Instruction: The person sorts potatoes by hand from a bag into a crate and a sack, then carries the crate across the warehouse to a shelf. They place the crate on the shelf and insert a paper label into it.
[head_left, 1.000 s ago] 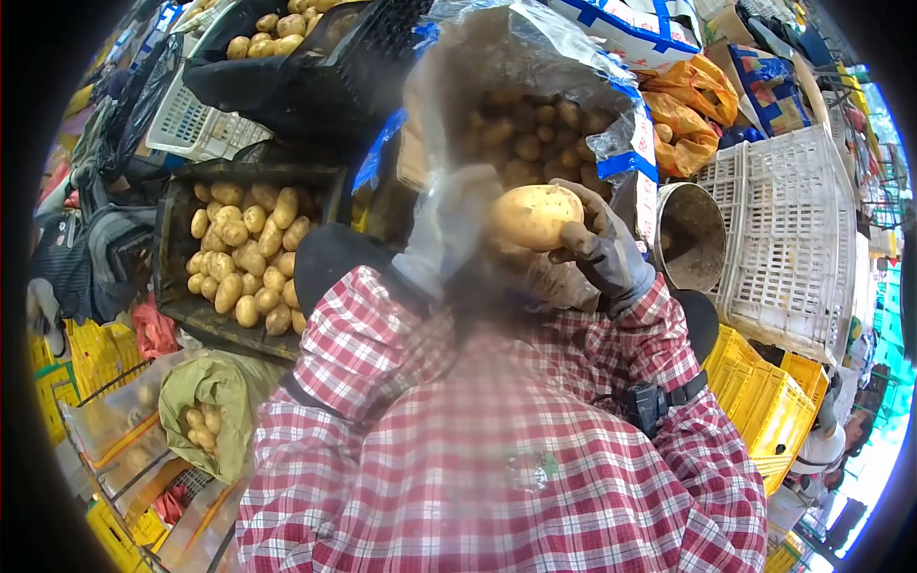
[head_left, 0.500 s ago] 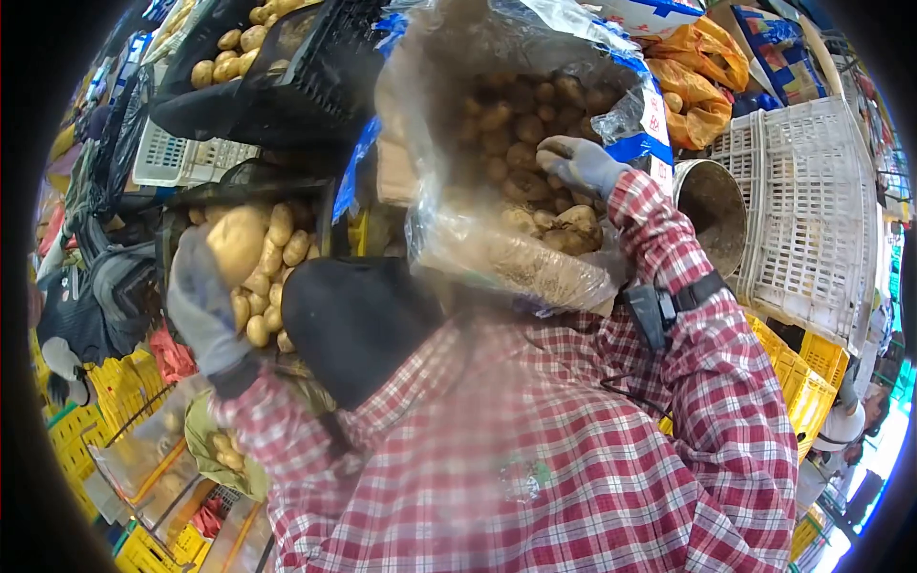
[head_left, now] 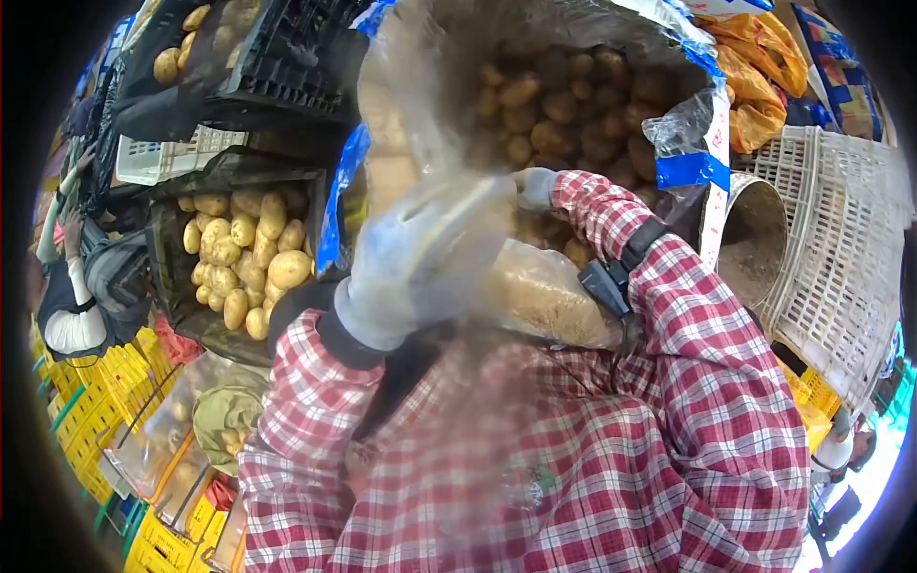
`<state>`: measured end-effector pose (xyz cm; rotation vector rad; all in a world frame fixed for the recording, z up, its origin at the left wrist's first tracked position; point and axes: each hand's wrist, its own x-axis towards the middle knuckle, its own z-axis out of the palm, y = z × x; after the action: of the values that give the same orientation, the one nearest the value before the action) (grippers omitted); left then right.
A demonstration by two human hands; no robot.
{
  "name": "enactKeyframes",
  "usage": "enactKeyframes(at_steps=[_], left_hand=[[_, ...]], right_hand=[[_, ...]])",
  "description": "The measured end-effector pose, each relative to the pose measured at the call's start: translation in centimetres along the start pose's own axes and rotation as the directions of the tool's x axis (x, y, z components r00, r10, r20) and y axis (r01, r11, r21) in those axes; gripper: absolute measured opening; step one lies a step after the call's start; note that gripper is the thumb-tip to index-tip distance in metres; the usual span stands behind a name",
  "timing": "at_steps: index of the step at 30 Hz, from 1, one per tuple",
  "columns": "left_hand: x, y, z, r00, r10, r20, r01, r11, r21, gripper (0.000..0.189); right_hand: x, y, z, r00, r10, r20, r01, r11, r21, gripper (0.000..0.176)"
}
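Note:
A big clear plastic sack (head_left: 669,124) full of brown potatoes (head_left: 564,105) stands open in front of me. My left hand (head_left: 420,258), in a grey glove and blurred by motion, is raised before the sack's near wall, fingers stretched out and nothing visible in it. Reaching into the sack among the potatoes is my right hand (head_left: 535,188), also in a grey glove. Its fingers are hidden behind my left hand, so only the cuff shows. To the left, a black crate (head_left: 164,277) holds cleaner yellow potatoes (head_left: 244,253).
A metal bucket (head_left: 755,248) and a white plastic basket (head_left: 841,267) stand right of the sack. Another black crate (head_left: 287,57) with potatoes sits above left. Yellow crates (head_left: 105,382), a green bag (head_left: 224,420) of small potatoes and another person (head_left: 72,306) are at the left.
My left hand carried a potato to the left crate and has swung back to the sack without it. My right hand went deeper into the sack.

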<state>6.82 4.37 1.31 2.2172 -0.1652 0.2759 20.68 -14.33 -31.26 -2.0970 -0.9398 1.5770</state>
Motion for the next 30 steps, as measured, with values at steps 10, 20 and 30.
enactKeyframes(at_steps=[10,20,30], left_hand=[[0.2,-3.0,1.6,0.789,-0.601,-0.128,0.455,0.711,-0.535,0.036],[0.1,-4.0,2.1,0.782,-0.605,-0.154,0.456,0.722,-0.521,0.031],[-1.3,-7.1,2.8,0.904,-0.334,-0.268,0.254,0.922,-0.291,0.029]], right_hand=[[1.6,-1.8,1.8,0.993,0.101,0.060,-0.089,0.980,-0.176,0.073],[-3.5,-5.3,-2.2,0.999,0.016,0.044,-0.017,0.999,0.030,0.082],[-22.2,-14.8,-11.1,0.770,-0.341,-0.539,0.566,0.755,0.330,0.084]])
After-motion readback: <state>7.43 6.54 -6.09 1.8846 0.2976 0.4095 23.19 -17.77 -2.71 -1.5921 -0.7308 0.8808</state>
